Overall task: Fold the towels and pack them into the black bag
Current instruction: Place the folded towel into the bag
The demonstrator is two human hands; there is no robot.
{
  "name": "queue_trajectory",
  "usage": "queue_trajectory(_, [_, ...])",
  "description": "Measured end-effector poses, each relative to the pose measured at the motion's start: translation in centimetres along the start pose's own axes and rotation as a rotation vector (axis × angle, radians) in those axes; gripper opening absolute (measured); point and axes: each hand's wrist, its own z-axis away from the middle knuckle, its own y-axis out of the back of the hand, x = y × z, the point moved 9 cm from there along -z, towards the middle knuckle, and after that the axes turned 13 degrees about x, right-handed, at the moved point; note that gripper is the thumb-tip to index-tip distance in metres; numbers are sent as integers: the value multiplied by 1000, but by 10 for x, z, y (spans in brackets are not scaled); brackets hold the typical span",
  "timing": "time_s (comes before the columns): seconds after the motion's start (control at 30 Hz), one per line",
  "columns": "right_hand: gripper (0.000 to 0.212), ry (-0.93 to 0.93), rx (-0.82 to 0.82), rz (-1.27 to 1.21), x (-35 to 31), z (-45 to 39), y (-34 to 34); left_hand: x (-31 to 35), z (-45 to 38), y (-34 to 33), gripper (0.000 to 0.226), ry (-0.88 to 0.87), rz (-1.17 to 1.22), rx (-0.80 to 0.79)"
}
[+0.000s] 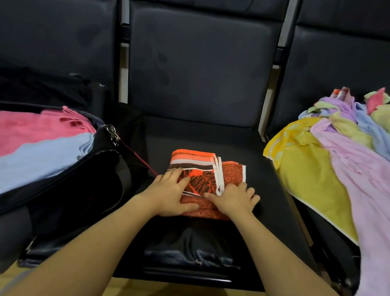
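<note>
We have 2 folded towels, a pink towel and a light blue towel, already lying in the open black bag at the left of the frame. At center, our left hand and right hand press flat, fingers relaxed, on the folded orange towel on the middle seat. By our judgement it is ready to pack, while the pile of unfolded towels at right remains.
</note>
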Motion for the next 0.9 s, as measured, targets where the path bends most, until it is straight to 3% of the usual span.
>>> queue_trajectory(0.13, [42, -61, -21, -166, -3, 0, -1, 8, -1, -3, 83, -40, -8, 9])
queue_trajectory(0.27, [12, -75, 181, -405, 4, 2, 38, 21, -7, 5, 85, -122, -1, 61])
queue_trajectory(0.33, [8, -50, 261, -429, 13, 4, 54, 27, -9, 12, 82, -169, 14, 116])
queue_trajectory(0.43, [22, -103, 244, -336, 33, 8, 52, 32, -12, 18, 77, -217, 74, 161])
queue_trajectory(0.57, [53, -104, 186, -136, 43, 12, 38, 44, -10, 4, 65, -299, 42, 51])
queue_trajectory(0.7, [51, -92, 264, -121, 42, 5, 43, 44, -11, -2, 47, -238, 70, -26])
queue_trajectory(0.77, [50, -125, 305, -123, 42, -2, 48, 43, -13, 4, 37, -199, 111, 11])
queue_trajectory(0.9, [54, -135, 389, 2, 38, -14, 54, 46, -19, 18, 42, -97, 122, 139])
